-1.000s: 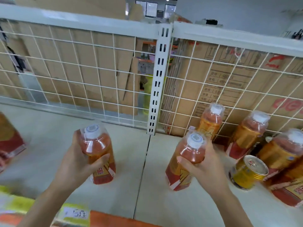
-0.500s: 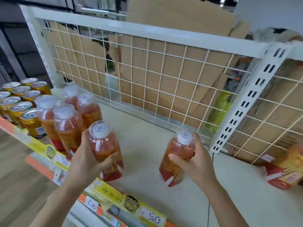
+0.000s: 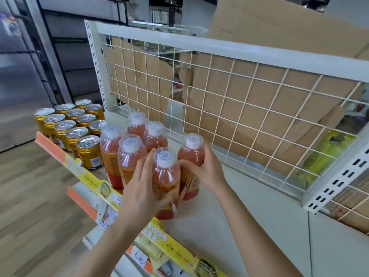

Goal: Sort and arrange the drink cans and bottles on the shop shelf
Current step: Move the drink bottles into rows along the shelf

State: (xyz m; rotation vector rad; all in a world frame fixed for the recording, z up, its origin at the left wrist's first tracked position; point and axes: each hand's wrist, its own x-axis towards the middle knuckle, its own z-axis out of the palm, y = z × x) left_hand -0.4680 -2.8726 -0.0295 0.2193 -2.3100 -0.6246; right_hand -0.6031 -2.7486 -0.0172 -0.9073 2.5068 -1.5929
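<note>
My left hand [image 3: 142, 188] grips an orange-red drink bottle [image 3: 166, 176] with a white cap, standing at the front of the white shelf [image 3: 249, 212]. My right hand [image 3: 205, 168] grips a second bottle [image 3: 192, 154] just behind and right of it. Both bottles sit right beside a group of several matching bottles [image 3: 129, 148]. Left of those stands a block of several gold cans [image 3: 73, 124] in rows.
A white wire-grid back panel [image 3: 239, 108] with cardboard behind it closes the shelf's rear. A slotted upright [image 3: 339, 180] stands at the right. Yellow and orange price strips [image 3: 93, 178] run along the front edge. A wooden floor lies at the left.
Both hands carried their bottles leftward along the shelf to the bottle group. The view swung left, and the cans came fully into sight.
</note>
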